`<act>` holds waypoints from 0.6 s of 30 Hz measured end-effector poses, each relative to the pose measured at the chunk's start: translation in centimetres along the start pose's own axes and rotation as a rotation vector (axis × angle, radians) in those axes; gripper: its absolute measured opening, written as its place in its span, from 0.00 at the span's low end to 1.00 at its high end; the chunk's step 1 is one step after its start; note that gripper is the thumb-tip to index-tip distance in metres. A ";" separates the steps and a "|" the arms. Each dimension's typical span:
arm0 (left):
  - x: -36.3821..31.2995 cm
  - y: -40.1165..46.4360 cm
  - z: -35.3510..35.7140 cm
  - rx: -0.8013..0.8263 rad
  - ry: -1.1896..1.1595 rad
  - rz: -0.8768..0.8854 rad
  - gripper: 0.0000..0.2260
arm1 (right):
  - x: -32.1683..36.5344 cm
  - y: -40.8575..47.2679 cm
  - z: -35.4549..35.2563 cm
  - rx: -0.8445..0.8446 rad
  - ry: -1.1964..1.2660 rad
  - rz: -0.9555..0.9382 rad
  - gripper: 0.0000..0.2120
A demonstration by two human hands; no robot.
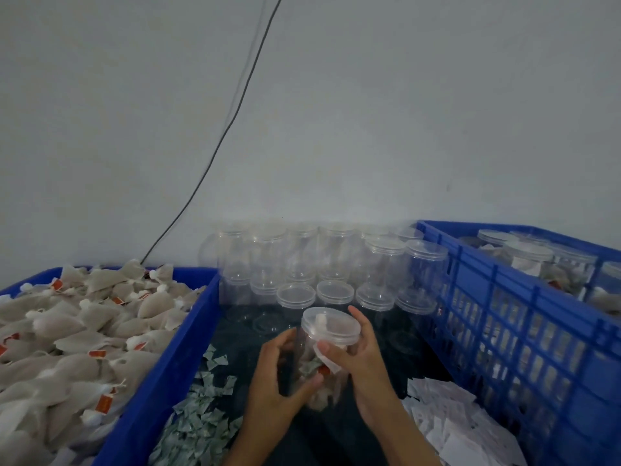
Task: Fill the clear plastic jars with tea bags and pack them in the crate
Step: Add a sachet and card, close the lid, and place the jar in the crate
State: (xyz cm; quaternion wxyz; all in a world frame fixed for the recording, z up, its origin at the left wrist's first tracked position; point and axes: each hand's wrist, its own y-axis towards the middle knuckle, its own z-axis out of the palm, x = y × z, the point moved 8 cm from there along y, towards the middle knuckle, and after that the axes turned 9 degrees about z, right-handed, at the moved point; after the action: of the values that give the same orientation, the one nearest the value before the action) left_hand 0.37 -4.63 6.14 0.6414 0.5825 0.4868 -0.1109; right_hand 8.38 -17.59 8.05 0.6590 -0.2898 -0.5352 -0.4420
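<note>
A clear plastic jar (327, 331) with tea bags inside and a clear lid on top is held between both hands at the bottom centre. My left hand (274, 385) grips its lower body from the left. My right hand (356, 351) curls round the lid and upper rim. On the left, a blue tray (178, 358) is heaped with grey tea bags (67, 338) bearing red tags. On the right stands a blue slatted crate (504, 317) holding filled jars (537, 260).
Several empty lidded jars (322, 264) are stacked against the white wall behind my hands. Small greenish packets (201, 415) lie on the dark surface at the left, white paper slips (447, 415) at the right. A black cable (228, 129) runs down the wall.
</note>
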 end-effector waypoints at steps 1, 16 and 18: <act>-0.8 0.5 0.0 -0.017 0.017 0.019 0.31 | 1.0 0.2 -0.2 0.005 -0.015 -0.012 0.40; -10.9 11.1 7.9 0.031 0.026 0.201 0.26 | 16.0 2.1 -5.5 -0.140 -0.061 -0.158 0.34; -12.2 12.5 9.3 0.022 0.005 0.213 0.26 | 18.1 2.6 -6.5 -0.172 -0.059 -0.170 0.37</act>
State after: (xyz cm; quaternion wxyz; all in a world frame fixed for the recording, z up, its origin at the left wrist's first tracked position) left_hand 7.71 -14.04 21.87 0.6418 0.6384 0.4225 -0.0458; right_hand 14.26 -26.88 23.98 0.5760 -0.3116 -0.5370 -0.5317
